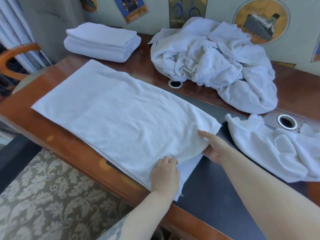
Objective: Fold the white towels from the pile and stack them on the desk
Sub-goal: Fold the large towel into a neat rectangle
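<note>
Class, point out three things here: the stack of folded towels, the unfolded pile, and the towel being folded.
folded stack (102,41): head view, top towel.
unfolded pile (216,61): head view, crumpled middle.
spread towel (112,110): head view, flat centre.

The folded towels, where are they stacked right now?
In the head view, the folded towels sit at the desk's far left corner, left of the crumpled towel pile.

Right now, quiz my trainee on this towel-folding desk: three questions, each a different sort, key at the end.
1. True or false: both hands grip the near end of the spread towel.
2. Multiple choice: the folded stack sits A) far left corner B) beside the right grommet hole C) on the floor.
3. Fill in: the unfolded pile lies ___ the spread towel.

Key: 1 true: left hand, right hand. 2 A. 3 beyond.
</note>
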### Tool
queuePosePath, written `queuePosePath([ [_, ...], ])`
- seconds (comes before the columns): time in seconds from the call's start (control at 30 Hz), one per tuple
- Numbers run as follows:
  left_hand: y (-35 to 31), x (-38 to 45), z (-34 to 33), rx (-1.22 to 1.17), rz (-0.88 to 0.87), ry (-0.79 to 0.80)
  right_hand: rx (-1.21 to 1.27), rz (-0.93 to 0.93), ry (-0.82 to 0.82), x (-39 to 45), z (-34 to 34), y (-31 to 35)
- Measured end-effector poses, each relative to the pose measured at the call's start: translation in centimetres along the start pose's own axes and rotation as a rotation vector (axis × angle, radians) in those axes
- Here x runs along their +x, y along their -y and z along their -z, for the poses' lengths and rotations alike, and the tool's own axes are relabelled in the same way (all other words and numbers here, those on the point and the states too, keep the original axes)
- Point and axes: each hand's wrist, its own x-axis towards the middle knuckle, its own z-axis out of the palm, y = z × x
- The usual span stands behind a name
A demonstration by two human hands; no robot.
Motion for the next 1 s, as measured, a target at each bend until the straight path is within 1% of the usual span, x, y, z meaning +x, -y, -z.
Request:
queuePosePath([
  [0.07,0.3,0.5,0.4,-0.036,0.009,0.017,-0.057,-0.009,-0.003,-0.3,-0.1,-0.7],
  [0.1,0.4,0.6,0.6,-0.054,0.026,0.027,-0.04,-0.006,-0.006,-0.3,-0.1,-1.2],
  [0.2,0.3,1.0,1.1,-0.07,0.09,0.033,0.14,0.034,-0.048,-0.5,-0.2,-2.3],
  [0.27,0.1,0.7,1.4,-0.065,0.127,0.049,0.224,0.034,-0.031,-0.8,-0.4,-2.5],
  [0.37,0.4,0.2,1.8,-0.102,0.092,0.056,0.291,0.003,-0.013,-1.1,-0.6,-2.3],
  [0.47,0.3,-0.1,2.2,-0.009,0.072,0.022,0.346,-0.051,-0.022,-1.4,-0.5,-2.0],
  [0.5,0.1,-0.5,2.1,0.012,0.076,-0.007,0.316,-0.055,-0.003,-1.7,-0.5,-2.0],
  [0.57,0.0,-1.4,1.8,-0.061,0.113,-0.055,0.152,-0.059,0.081,-2.8,-0.4,-2.7],
  [0.7,0.5,-3.0,2.0,-0.489,0.387,-0.141,-0.259,-0.149,0.33,-5.8,-1.2,-6.5],
  [0.73,0.7,-3.2,2.3,-0.551,0.435,-0.168,-0.319,-0.166,0.384,-6.5,-1.8,-7.7],
  [0.77,0.9,-3.5,2.7,-0.562,0.452,-0.185,-0.361,-0.168,0.42,-7.2,-2.3,-8.8],
  [0.87,1.3,-4.9,3.2,-0.56,0.448,-0.222,-0.418,-0.104,0.421,-8.5,-3.0,-11.2],
  [0.93,1.4,-6.1,3.0,-0.597,0.442,-0.233,-0.31,-0.101,0.457,-9.0,-3.1,-11.7],
  [1.0,1.3,-7.4,2.2,-0.586,0.397,-0.213,-0.219,-0.112,0.488,-9.2,-2.8,-12.0],
])
